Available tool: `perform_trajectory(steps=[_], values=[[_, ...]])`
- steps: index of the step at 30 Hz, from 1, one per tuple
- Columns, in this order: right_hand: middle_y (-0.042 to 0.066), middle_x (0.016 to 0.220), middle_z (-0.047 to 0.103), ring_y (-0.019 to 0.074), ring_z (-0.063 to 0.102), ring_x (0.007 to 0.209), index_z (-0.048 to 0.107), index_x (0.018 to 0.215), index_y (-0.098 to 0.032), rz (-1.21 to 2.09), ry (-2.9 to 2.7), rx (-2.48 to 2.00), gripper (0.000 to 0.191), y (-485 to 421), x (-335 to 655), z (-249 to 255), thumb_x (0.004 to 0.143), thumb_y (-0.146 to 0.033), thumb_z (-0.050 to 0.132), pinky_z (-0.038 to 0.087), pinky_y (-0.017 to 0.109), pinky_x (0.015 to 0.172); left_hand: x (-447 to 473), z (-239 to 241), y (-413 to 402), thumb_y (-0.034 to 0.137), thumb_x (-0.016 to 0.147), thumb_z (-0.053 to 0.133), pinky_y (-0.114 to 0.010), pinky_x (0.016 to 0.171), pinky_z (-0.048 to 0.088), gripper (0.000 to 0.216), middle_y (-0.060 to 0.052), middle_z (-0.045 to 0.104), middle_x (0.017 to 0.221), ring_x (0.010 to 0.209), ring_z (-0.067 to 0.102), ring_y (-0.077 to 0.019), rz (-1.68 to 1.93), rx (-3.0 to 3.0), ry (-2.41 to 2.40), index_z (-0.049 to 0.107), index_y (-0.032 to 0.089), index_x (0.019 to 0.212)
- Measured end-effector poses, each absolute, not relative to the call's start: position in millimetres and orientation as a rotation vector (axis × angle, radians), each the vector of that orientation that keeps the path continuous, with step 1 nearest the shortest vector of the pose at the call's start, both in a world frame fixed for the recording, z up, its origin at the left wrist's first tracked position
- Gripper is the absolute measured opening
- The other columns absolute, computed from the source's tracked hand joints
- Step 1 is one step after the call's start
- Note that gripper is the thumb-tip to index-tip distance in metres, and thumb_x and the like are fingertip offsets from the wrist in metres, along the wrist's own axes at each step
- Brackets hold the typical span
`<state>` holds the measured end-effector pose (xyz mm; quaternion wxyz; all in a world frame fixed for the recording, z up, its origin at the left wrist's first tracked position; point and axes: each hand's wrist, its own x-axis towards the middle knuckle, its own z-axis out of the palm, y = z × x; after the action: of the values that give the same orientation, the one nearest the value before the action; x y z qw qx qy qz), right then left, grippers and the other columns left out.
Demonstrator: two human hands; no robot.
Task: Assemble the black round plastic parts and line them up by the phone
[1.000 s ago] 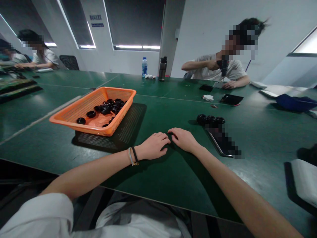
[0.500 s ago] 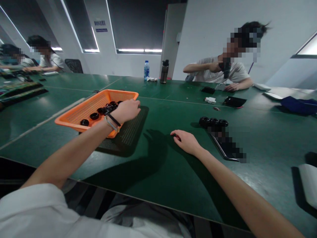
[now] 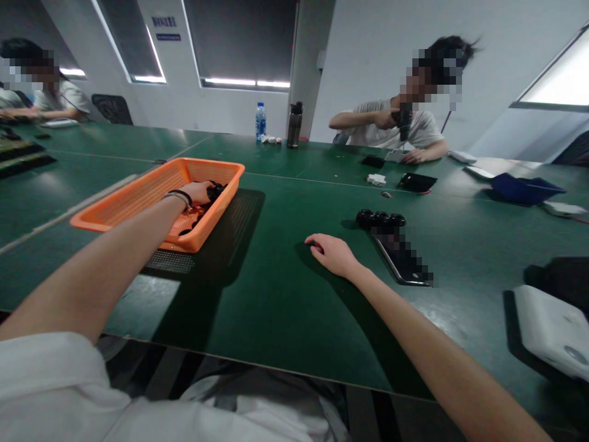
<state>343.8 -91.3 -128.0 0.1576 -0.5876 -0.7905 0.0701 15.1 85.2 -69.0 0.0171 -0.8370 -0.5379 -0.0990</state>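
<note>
1. Basket (image 3: 147, 187) of orange plastic stands on a green bench (image 3: 276, 307), glossy black parts (image 3: 216, 191) gathered inside.
2. A seated person's left hand (image 3: 200, 193), wrist banded, reaches in among them; the fingertips are lost against the black, and an onlooker cannot tell how wide they open or whether they grip one.
3. The right hand (image 3: 334, 253) lies low at the bench top, fingers loosely curled, thumb slightly apart; whether anything is tucked inside cannot be told.
4. Beyond it, three similar black pieces (image 3: 381, 218) form a row at the far end of a phone (image 3: 405, 261).
5. Across the bench, a co-worker (image 3: 421, 129) in a pale shirt holds a dark tool (image 3: 405, 124).
</note>
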Motion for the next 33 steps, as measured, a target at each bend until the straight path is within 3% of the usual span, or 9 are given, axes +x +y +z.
perform_trajectory(steps=[4, 9, 17, 23, 28, 33], values=[[0.005, 0.083, 0.063, 0.0149, 0.058, 0.074, 0.060, 0.099, -0.018, 0.188, -2.265, -1.668, 0.024, -90.7, 344.5, -129.4, 0.081, -0.017, 0.043, 0.044, 0.026, 0.065, 18.0, -53.1, 79.5, 0.057, 0.078, 0.048, -0.022, 0.061, 0.032, 0.051, 0.004, 0.046, 0.055, 0.056, 0.033, -0.0079, -0.198, -2.438, -1.869, 0.054, 0.011, 0.097], [0.004, 0.080, 0.062, 0.0143, 0.057, 0.071, 0.060, 0.099, -0.019, 0.197, -2.261, -1.662, 0.024, -90.8, 344.5, -128.7, 0.082, -0.018, 0.043, 0.043, 0.025, 0.062, 33.5, -28.8, 61.5, 0.059, 0.081, 0.041, -0.026, 0.067, 0.037, 0.057, -0.005, 0.060, 0.082, 0.069, 0.043, -0.0126, -0.329, -2.322, -1.891, 0.059, 0.008, 0.100], [0.005, 0.083, 0.063, 0.0151, 0.058, 0.072, 0.060, 0.098, -0.018, 0.179, -2.258, -1.656, 0.024, -90.5, 345.1, -129.7, 0.082, -0.017, 0.042, 0.042, 0.025, 0.062, 98.2, -4.9, 23.3, 0.042, 0.082, 0.048, -0.027, 0.079, 0.039, 0.043, -0.008, 0.057, 0.093, 0.085, 0.050, -0.0157, -0.378, -2.502, -1.391, 0.061, 0.003, 0.096], [0.004, 0.081, 0.065, 0.0151, 0.057, 0.067, 0.061, 0.095, -0.018, 0.192, -2.198, -1.639, 0.024, -86.2, 349.6, -135.3, 0.079, -0.014, 0.043, 0.039, 0.025, 0.061, 152.0, -33.1, -31.7, 0.043, 0.080, 0.052, -0.027, 0.075, 0.042, 0.034, -0.006, 0.054, 0.107, 0.088, 0.056, -0.0191, -0.129, -2.820, -1.006, 0.061, 0.015, 0.098], [0.001, 0.068, 0.063, 0.0129, 0.052, 0.057, 0.064, 0.086, -0.018, 0.306, -1.943, -1.703, 0.022, -80.0, 355.4, -137.9, 0.079, -0.014, 0.043, 0.036, 0.024, 0.056, 168.1, -72.1, -57.9, 0.036, 0.080, 0.055, -0.028, 0.070, 0.044, 0.029, -0.009, 0.054, 0.105, 0.089, 0.057, -0.0220, 0.054, -2.907, -0.701, 0.060, 0.015, 0.099], [0.000, 0.068, 0.063, 0.0124, 0.052, 0.056, 0.065, 0.083, -0.018, 0.327, -1.921, -1.709, 0.019, -78.3, 356.0, -138.7, 0.078, -0.015, 0.046, 0.035, 0.024, 0.056, 168.7, -88.2, -59.9, 0.034, 0.083, 0.051, -0.029, 0.071, 0.045, 0.028, -0.012, 0.054, 0.105, 0.089, 0.057, -0.0223, 0.131, -2.904, -0.624, 0.059, 0.012, 0.098]])
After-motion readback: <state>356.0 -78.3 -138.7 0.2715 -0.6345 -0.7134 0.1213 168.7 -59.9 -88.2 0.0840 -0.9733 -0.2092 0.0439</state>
